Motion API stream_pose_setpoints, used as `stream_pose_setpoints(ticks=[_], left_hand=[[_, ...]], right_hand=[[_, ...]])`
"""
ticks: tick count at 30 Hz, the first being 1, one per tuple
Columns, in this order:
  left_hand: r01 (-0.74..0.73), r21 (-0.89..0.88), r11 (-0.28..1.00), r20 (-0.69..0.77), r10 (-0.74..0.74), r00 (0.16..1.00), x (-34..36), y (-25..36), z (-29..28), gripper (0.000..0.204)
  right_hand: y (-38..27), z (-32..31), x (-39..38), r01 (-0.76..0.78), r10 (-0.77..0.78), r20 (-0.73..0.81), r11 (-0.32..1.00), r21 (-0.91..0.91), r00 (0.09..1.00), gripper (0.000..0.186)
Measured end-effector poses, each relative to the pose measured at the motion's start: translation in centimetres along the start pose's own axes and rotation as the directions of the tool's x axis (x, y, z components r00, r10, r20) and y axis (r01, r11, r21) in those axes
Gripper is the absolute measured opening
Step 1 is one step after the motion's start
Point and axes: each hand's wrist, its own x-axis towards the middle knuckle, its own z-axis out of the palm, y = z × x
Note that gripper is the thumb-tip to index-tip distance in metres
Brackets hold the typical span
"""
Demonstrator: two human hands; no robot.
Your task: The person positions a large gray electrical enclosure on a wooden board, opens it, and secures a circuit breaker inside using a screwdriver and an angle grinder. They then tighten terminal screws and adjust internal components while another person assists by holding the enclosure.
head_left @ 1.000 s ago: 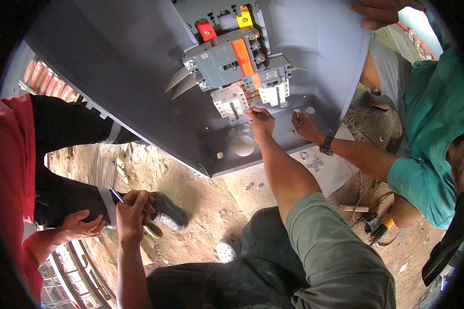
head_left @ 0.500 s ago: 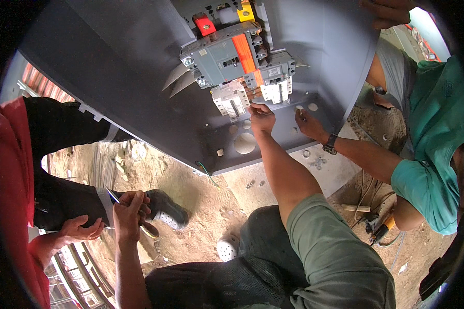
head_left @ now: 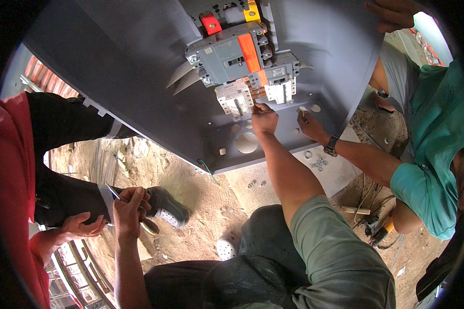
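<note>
My right hand point(head_left: 264, 119) reaches into a grey metal enclosure point(head_left: 139, 67). Its fingers are pinched together at the copper strips point(head_left: 258, 92) between two white miniature circuit breakers point(head_left: 234, 98); whatever they grip is hidden. Above these sits a large grey moulded-case circuit breaker point(head_left: 221, 61) with an orange strip, below red and yellow busbar ends point(head_left: 210, 23). Low on the left, my left hand point(head_left: 129, 211) is closed around a slim tool point(head_left: 112, 191) with a shiny pointed tip; its exact kind is unclear.
At right, a co-worker in green point(head_left: 433, 154) has a hand point(head_left: 312, 127) inside the enclosure, by its punched holes. Another person in red point(head_left: 13, 190) holds an open hand point(head_left: 82, 226) near mine. Loose nuts and bolts point(head_left: 319, 164) lie on a pale board; a power tool point(head_left: 381, 233) rests on the sandy ground.
The enclosure and its breakers appear slightly farther right in the picture. My right hand stays at the copper strips, and my left hand keeps its hold on the slim tool.
</note>
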Motion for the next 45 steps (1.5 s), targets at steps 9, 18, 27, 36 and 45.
stream_pose_setpoints(ticks=[9, 18, 27, 36, 45], left_hand=[[0.006, 0.007, 1.0, -0.003, -0.006, 1.0, -0.1, 0.1, -0.5, 0.02], [0.004, 0.003, 1.0, 0.05, -0.004, 0.999, 0.9, 0.6, 1.0, 0.019], [0.019, -0.068, 0.997, 0.051, -0.016, 0.999, 0.0, 0.6, 0.4, 0.02], [0.016, -0.105, 0.994, 0.028, -0.013, 1.0, -0.5, 1.5, 0.5, 0.02], [0.016, -0.068, 0.998, 0.021, -0.015, 1.0, -0.5, 1.5, 0.6, 0.019]], right_hand=[[0.2, -0.4, 1.5, 0.261, -0.209, 0.186, 0.908, -0.327, 0.96, 0.019], [6.0, -1.0, 5.3, -0.179, 0.131, 0.484, 0.982, 0.055, 0.865, 0.021], [1.2, -1.8, 3.5, -0.884, 0.495, 0.733, 0.264, 0.385, 0.467, 0.017], [-1.2, -1.3, 3.2, -0.849, 0.609, 0.593, 0.393, 0.352, 0.527, 0.013], [0.0, -0.8, 2.4, -0.79, 0.558, 0.572, 0.523, 0.321, 0.601, 0.021]])
